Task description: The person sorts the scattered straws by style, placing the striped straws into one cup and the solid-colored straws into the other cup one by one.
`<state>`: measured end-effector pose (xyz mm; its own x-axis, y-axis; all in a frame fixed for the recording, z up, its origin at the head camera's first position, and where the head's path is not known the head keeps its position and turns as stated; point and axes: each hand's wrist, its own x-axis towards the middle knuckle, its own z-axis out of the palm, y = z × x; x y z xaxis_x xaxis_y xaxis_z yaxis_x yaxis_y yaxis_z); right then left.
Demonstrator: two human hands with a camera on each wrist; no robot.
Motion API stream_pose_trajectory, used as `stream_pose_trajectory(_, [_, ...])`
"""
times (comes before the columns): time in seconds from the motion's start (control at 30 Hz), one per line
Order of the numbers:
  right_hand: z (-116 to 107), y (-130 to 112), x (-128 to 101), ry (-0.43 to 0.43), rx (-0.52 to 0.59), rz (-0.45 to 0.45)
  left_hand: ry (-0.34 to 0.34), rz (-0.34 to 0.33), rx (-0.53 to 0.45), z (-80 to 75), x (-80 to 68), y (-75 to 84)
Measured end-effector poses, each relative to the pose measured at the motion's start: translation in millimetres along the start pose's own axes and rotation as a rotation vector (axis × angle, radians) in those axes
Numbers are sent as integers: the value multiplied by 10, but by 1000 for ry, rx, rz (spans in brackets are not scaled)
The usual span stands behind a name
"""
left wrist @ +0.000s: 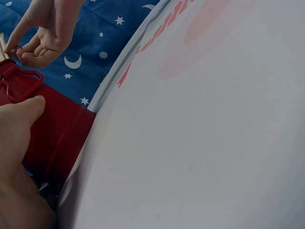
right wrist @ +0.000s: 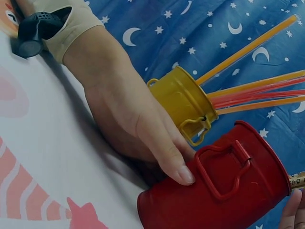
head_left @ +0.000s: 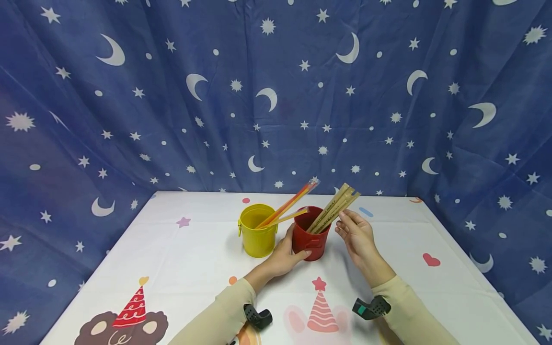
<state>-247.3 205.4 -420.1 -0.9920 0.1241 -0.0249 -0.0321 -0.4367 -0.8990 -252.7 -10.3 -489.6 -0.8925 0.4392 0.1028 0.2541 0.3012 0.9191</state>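
Note:
My left hand (head_left: 281,258) holds a small red bucket (head_left: 314,247) from its left side, the thumb lying across the front near the wire handle (right wrist: 224,171). Several long brown paper packets (head_left: 327,213) with dark print, like wrapped chopsticks, lean out of it to the upper right. At their right side, my right hand (head_left: 360,242) pinches a packet between thumb and finger just above the rim. In the right wrist view only the right hand's fingertips (right wrist: 291,212) show, beside a printed packet end. The packets' lower ends are hidden inside the bucket.
A yellow bucket (head_left: 258,242) stands just left of the red one. Orange and red straws (head_left: 286,203) in clear wrapping lean from it, over the red bucket's left rim. A white printed cloth (head_left: 194,258) covers the table; a blue star-and-moon curtain (head_left: 297,129) hangs behind.

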Motion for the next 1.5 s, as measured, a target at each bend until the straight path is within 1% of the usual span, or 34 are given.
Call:
stream_pose_trajectory(0.27, [21,9,16,14,3,24,6,0,-1,0,10,-15])
stream_pose_trajectory(0.6, [-12,3,49,-4,-7,50,8,0,-5,-2,44,-43])
stream_pose_trajectory(0.7, [-25,0,63,1,6,57,12,-1,-5,-4,45,-55])
stream_pose_trajectory(0.87, [-89,-36,104,13,28,39,15,18,-16,-4,46,-73])
stream_pose_trajectory(1.0, [-167,-90,159,0,11,34,16,37,-9,-1,55,-75])
stream_pose_trajectory(1.1, [-254,-134,185,-29,-48,46,6,31,-5,6,33,-66])
stream_pose_trajectory(1.2, [-348,-192,199,-71,-159,43,-9,0,-8,9,3,-60])
stream_pose_trajectory(1.37, [-444,-282,211,-134,-387,-27,-19,-7,-17,-12,-13,-60])
stream_pose_trajectory(1.5, [-488,-314,228,-176,-529,-75,-22,-15,-5,-30,-21,-64])
